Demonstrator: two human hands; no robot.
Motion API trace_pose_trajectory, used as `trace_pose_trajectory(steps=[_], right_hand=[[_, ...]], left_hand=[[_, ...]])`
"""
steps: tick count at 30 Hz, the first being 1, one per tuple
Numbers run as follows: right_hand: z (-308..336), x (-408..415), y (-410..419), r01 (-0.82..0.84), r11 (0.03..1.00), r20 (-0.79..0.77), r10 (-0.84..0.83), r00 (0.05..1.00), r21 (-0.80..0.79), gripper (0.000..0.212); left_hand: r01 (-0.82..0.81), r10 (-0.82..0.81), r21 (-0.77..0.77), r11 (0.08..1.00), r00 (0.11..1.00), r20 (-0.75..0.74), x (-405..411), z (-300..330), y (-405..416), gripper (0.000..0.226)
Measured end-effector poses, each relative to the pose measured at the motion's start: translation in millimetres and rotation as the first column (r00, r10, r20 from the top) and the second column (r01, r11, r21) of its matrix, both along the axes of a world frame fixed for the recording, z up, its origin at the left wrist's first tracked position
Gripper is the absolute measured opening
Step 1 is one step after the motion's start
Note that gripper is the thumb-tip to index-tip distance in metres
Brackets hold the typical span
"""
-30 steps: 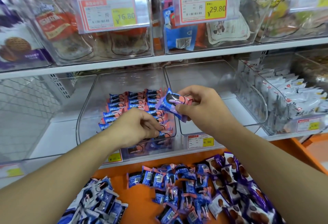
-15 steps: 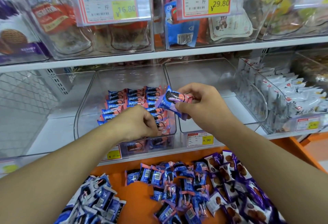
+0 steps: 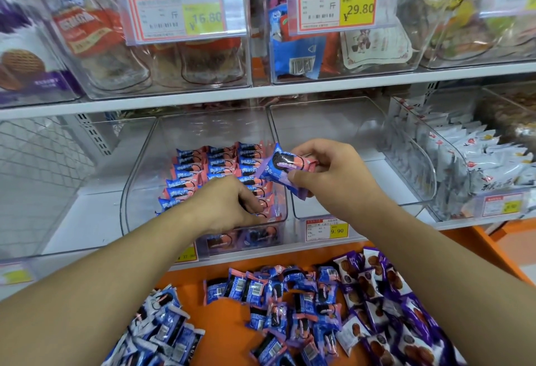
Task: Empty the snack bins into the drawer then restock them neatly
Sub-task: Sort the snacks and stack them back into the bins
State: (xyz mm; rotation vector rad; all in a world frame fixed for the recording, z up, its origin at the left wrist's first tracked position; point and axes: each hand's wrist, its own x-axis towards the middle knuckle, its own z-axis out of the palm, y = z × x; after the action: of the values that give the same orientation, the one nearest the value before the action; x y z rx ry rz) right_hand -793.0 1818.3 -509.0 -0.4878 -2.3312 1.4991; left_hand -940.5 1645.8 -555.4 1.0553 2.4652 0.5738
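One packet point(image 3: 285, 169) pinched in right hand point(image 3: 333, 180), long axis 10-to-4; bin point(image 3: 139, 180) rows at 9 o'clock (close); left hand point(image 3: 232, 206) nearer, fingers curled onto packets.

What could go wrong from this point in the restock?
1. The right hand pinches several packets by their edge; one might slip and land on the rows.
2. The left hand reaches among the front packets in the clear bin; pulling out could knock them crooked.
3. Similar blue packets lie loose in the orange drawer; kinds could get mixed.
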Motion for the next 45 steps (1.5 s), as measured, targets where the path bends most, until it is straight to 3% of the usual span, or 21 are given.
trace_pose_trajectory(steps=[9,15,20,24,29,36,38,40,43,45], right_hand=[[-1.6,-2.7,1.0,0.014,1.0,-0.014,-0.014,1.0,0.0,0.015],[-3.7,-4.2,1.6,0.022,0.999,-0.011,-0.022,1.0,0.03,0.012],[-4.6,-4.9,2.1,0.03,0.998,-0.013,-0.029,0.999,0.049,0.013],[-5.0,-4.6,2.7,0.027,0.999,-0.012,-0.026,1.0,0.046,0.014],[-3.3,-3.8,1.8,0.021,0.999,0.003,-0.021,1.0,0.045,0.013],[-4.1,-2.7,1.9,0.013,0.999,0.007,-0.013,1.0,0.041,0.014],[-2.1,-1.7,2.0,0.007,0.999,0.001,-0.007,1.0,0.046,0.015],[0.4,-0.5,2.5,-0.012,0.999,-0.015,0.012,1.0,0.039,0.018],[2.9,-0.9,-1.7,-0.059,0.996,-0.04,0.062,0.997,0.07,0.023],[4.7,-3.0,-10.4,-0.098,0.988,-0.053,0.105,0.993,0.118,0.026]], left_hand=[[0.019,-0.04,0.134,0.991,0.987,0.154,-3.7,-1.2,-10.0,0.018],[0.035,-0.051,0.139,0.99,0.992,0.115,-1.9,-1.5,-10.5,0.022],[0.028,-0.022,0.125,0.992,0.999,-0.049,-1.3,0.4,-9.2,0.062],[0.078,-0.075,0.037,0.996,0.994,-0.079,-1.0,3.5,-8.2,0.055],[0.082,-0.079,0.068,0.994,0.996,-0.038,-9.6,-0.8,-12.0,0.049],[0.147,-0.15,-0.027,0.989,0.976,-0.159,-11.2,-2.7,-10.3,0.06],[0.11,-0.106,0.049,0.993,0.992,-0.074,-11.2,1.5,-13.6,0.057],[-0.017,0.001,0.228,0.973,0.998,0.07,-6.2,12.5,-18.2,0.04],[-0.213,0.072,0.473,0.855,0.952,0.298,6.5,34.9,-29.2,0.03],[-0.224,0.034,0.532,0.817,0.939,0.343,19.1,51.0,-39.3,0.032]])
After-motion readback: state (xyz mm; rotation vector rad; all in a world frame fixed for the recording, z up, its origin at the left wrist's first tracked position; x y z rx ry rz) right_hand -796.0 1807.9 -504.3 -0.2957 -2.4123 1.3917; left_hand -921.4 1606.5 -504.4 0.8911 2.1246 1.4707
